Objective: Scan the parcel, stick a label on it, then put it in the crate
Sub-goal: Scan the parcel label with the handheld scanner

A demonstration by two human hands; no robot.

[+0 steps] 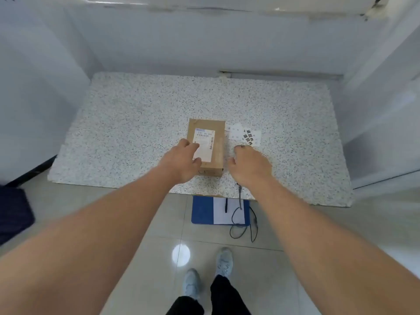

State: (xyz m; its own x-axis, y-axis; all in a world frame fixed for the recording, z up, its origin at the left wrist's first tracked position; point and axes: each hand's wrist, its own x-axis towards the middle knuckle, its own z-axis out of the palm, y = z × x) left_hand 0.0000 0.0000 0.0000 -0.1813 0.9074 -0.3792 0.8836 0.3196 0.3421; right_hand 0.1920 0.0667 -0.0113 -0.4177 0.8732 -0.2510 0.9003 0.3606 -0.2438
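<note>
A brown cardboard parcel (217, 144) lies flat on the speckled table (136, 121), with a white shipping label (204, 138) on its top. My left hand (184, 162) rests on the parcel's near left part, fingers spread over the label and thumb on the top face. My right hand (250, 167) is just right of the parcel, closed over a dark scanner that is almost wholly hidden. The scanner's black cable (240, 196) runs from under the wrist down to the floor. White stickers with black print (246, 135) lie right of the parcel, past my right fingertips.
White walls close in the table at the back and both sides. On the floor under the table's near edge lies a blue flat thing with a white sheet (218, 210), with cable loops beside it. A dark blue object (13, 214) sits at the far left. My shoes (223, 261) are below.
</note>
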